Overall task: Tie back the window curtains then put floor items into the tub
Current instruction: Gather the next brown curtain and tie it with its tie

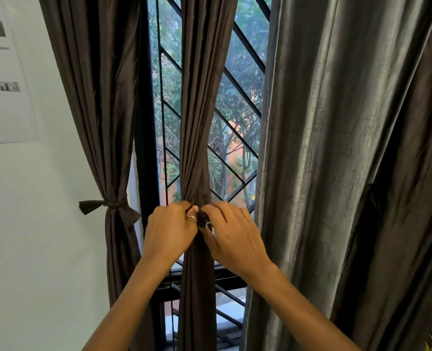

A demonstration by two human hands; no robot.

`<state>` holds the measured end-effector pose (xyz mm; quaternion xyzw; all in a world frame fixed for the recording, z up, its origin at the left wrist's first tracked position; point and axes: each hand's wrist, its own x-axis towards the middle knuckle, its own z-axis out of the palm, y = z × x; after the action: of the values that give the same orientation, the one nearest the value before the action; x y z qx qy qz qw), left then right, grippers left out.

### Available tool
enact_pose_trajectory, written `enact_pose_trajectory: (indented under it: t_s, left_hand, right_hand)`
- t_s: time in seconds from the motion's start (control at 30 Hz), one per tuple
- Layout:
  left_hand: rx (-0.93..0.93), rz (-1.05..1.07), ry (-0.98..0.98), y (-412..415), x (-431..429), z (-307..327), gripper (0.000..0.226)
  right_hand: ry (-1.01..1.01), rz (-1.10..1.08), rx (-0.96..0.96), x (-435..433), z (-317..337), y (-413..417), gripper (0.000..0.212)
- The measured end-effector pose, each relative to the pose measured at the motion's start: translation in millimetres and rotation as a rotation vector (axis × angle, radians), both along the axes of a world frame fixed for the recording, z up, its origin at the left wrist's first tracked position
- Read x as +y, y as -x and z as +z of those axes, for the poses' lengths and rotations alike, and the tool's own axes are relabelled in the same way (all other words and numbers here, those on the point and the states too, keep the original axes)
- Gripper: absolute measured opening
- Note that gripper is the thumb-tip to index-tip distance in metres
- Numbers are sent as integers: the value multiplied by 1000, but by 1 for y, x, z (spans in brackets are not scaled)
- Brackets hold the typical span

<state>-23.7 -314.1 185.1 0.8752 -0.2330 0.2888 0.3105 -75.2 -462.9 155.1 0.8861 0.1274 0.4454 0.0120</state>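
A dark brown curtain panel hangs gathered into a narrow bundle in the middle of the window. My left hand and my right hand meet at its waist and pinch a dark tie strip wrapped round the bundle. Fingers of both hands curl on the strip ends. A ring shows on my left hand. To the left, another brown curtain hangs cinched by a knotted tie. The tub and the floor items are out of view.
A wide grey curtain hangs loose on the right. Behind the panels is a black window frame with a diagonal grille, trees outside. A white wall with a printed sheet is on the left.
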Motion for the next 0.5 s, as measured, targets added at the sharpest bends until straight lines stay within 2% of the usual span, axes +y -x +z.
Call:
enact_pose_trajectory:
  t_s: [0.07, 0.13, 0.37, 0.5]
  left_hand:
    - [15, 3, 10, -2, 0, 0, 30]
    - [24, -14, 28, -3, -1, -1, 28]
    - [64, -90, 91, 0, -7, -4, 27]
    - [103, -117, 127, 2, -6, -5, 28]
  right_hand:
    - [58, 15, -88, -2, -6, 1, 19]
    - [102, 33, -85, -4, -8, 1, 13]
    - [112, 42, 11, -18, -6, 2, 25]
    - [8, 44, 64, -17, -8, 2, 22]
